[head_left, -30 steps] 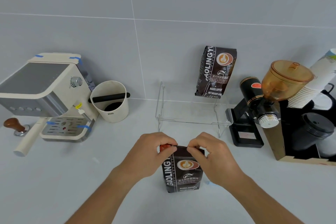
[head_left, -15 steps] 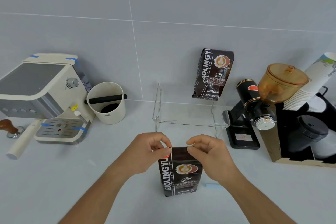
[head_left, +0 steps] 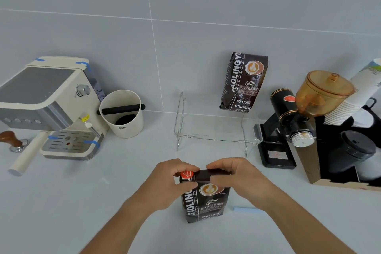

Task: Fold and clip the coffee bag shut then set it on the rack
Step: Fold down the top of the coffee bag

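A dark brown coffee bag [head_left: 205,202] stands upright on the grey counter, near its front. Its top is folded over toward me into a flat band, with a red round label showing at the left corner. My left hand [head_left: 169,183] pinches the fold's left end and my right hand [head_left: 239,179] pinches the right end. Behind the bag stands a clear acrylic rack [head_left: 216,132]. A second coffee bag [head_left: 243,82] rests on the rack's back right, leaning on the wall. A pale blue clip [head_left: 246,209] lies on the counter just right of the bag, partly under my right forearm.
A cream espresso machine [head_left: 49,107] and a wooden-handled tamper [head_left: 12,142] stand at the left. A white knock box [head_left: 122,113] is beside it. At the right are a black grinder [head_left: 288,126] with an amber hopper, stacked paper cups [head_left: 354,97] and black lids [head_left: 354,152].
The bag's top edge stood straight up between my fingertips half a second ago; now it is rolled down toward me into a flat band, with both hands lower and closer over it.
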`<state>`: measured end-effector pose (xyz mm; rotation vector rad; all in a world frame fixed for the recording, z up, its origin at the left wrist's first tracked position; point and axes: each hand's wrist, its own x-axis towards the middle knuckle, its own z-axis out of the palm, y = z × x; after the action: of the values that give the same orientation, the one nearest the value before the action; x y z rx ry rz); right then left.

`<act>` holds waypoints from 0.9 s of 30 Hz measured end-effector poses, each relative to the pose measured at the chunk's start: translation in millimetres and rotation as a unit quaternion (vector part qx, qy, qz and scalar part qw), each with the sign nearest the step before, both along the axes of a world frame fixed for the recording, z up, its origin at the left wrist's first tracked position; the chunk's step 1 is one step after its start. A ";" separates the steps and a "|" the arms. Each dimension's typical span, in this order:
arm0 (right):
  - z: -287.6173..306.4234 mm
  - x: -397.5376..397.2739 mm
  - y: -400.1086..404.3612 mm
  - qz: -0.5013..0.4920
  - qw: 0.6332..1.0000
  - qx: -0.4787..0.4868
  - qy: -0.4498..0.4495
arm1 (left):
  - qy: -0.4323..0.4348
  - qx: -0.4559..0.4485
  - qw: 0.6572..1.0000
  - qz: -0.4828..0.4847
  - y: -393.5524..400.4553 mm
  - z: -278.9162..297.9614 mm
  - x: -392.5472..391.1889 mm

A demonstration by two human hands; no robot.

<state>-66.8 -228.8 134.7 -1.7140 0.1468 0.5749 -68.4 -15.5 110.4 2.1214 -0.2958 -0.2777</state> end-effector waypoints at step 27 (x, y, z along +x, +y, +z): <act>-26.0 -18.1 -42.8 0.074 0.962 -0.098 -0.245 | -0.007 -0.013 1.000 -0.019 2.4 -10.5 -13.9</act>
<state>-85.0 -271.7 108.7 -2.0220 -0.2887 0.2330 -82.3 -13.2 99.9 2.0953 -0.3469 -0.2813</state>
